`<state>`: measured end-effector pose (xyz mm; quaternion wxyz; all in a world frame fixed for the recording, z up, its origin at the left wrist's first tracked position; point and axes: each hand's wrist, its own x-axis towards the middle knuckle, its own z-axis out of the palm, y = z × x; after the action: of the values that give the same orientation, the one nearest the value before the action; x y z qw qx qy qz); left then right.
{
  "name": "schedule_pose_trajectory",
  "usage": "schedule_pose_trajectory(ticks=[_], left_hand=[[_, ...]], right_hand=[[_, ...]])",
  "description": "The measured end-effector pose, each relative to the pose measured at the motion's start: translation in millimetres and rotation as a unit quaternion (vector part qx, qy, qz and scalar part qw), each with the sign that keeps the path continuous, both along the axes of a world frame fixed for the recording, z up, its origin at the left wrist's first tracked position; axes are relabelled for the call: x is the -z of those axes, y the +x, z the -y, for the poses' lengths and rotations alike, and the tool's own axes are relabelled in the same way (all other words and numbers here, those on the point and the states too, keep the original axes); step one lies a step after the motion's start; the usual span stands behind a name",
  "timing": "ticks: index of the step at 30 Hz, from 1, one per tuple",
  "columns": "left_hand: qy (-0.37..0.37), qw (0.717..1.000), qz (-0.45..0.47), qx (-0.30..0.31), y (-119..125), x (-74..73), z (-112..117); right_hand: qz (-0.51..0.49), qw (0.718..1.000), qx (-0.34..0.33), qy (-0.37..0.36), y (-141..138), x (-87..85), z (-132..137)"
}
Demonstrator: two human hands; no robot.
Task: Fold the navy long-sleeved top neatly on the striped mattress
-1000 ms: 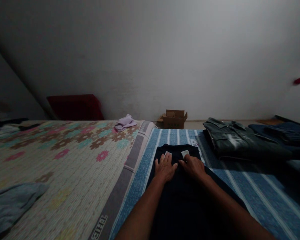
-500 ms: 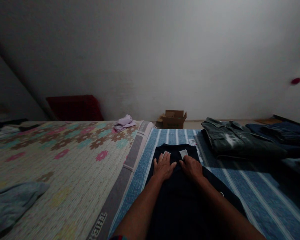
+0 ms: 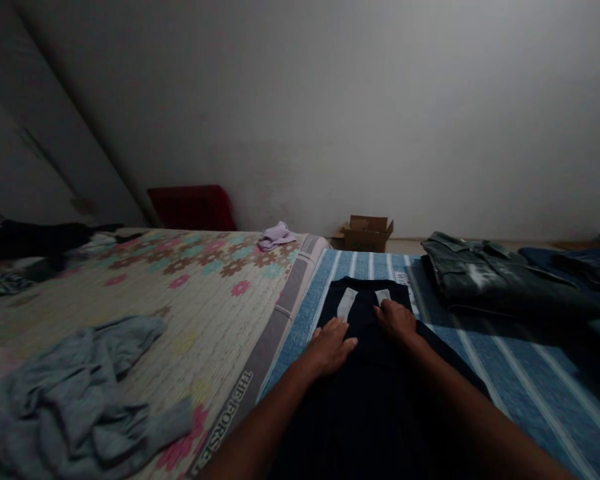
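Note:
A dark navy garment with two pale patches near its far end lies flat on the blue striped mattress in front of me. My left hand rests palm down on its left part, fingers stretched flat. My right hand lies on it a little farther away, fingers slightly curled and pressing the cloth near the right pale patch. Neither hand lifts anything.
A folded grey-green garment and dark blue folded clothes lie at the right. A flower-patterned mattress at the left carries a crumpled grey-blue garment and a small lilac cloth. A cardboard box and a red object stand by the wall.
The view has swung left and lower, showing more of the crumpled grey-blue garment. My left hand has slid back toward me on the dark garment, and more of the pale patches shows.

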<state>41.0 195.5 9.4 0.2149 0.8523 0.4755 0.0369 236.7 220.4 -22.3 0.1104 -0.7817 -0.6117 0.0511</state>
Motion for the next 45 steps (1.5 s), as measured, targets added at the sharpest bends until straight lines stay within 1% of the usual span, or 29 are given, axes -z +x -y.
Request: schedule_pose_trajectory(ticks=[1, 4, 7, 10, 12, 14, 16, 18, 20, 24, 27, 29, 32, 36, 37, 39, 42, 45], left_hand=[[0.002, 1.000, 0.015, -0.003, -11, -3.7, 14], [-0.003, 0.998, 0.049, -0.041, -44, -13.2, 59], [-0.005, 0.995, 0.066, -0.076, -70, -17.3, 107], [-0.006, 0.991, 0.076, -0.107, -86, -15.5, 152], [-0.009, 0.988, 0.091, -0.127, -94, -12.8, 177], [-0.001, 0.982, 0.116, -0.149, -100, -9.8, 196], [0.019, 0.974, 0.143, -0.174, -107, -7.2, 210], [0.040, 0.967, 0.159, -0.195, -113, -5.6, 218], [0.053, 0.965, 0.161, -0.203, -117, -5.9, 223], [0.074, 0.964, 0.149, -0.206, -122, -11.5, 226], [0.061, 0.962, 0.137, -0.227, -123, -14.8, 229], [0.036, 0.962, 0.129, -0.239, -124, -14.7, 231], [0.011, 0.961, 0.119, -0.249, -123, -12.7, 235], [-0.026, 0.964, 0.118, -0.239, -123, -10.9, 236], [-0.033, 0.964, 0.122, -0.236, -123, -10.6, 236], [-0.043, 0.962, 0.125, -0.237, -123, -10.2, 236], [-0.043, 0.961, 0.112, -0.248, -121, -10.5, 236], [-0.032, 0.962, 0.110, -0.249, -118, -12.5, 236]], right_hand=[[0.005, 1.000, -0.007, 0.004, -1, -3.9, 4], [0.025, 0.999, -0.037, 0.028, -6, -17.4, 23], [0.050, 0.993, -0.087, 0.062, -11, -29.3, 50], [0.065, 0.982, -0.159, 0.081, -13, -36.0, 80], [0.064, 0.973, -0.211, 0.072, -15, -37.5, 100], [0.062, 0.964, -0.251, 0.059, -19, -37.4, 120], [0.059, 0.957, -0.278, 0.054, -23, -36.5, 137], [0.051, 0.953, -0.296, 0.050, -27, -35.3, 151], [0.045, 0.951, -0.303, 0.039, -30, -34.1, 161], [0.050, 0.954, -0.295, 0.019, -35, -32.7, 171], [0.059, 0.946, -0.317, 0.028, -47, -34.0, 180], [0.066, 0.931, -0.357, 0.032, -59, -36.4, 188], [0.069, 0.899, -0.431, 0.037, -79, -41.7, 207], [0.044, 0.844, -0.531, 0.060, -107, -44.0, 247], [0.035, 0.831, -0.551, 0.066, -113, -42.1, 259], [0.016, 0.818, -0.569, 0.084, -125, -34.5, 279], [0.023, 0.821, -0.563, 0.097, -137, -18.0, 296], [0.030, 0.826, -0.551, 0.113, -141, -4.9, 300]])
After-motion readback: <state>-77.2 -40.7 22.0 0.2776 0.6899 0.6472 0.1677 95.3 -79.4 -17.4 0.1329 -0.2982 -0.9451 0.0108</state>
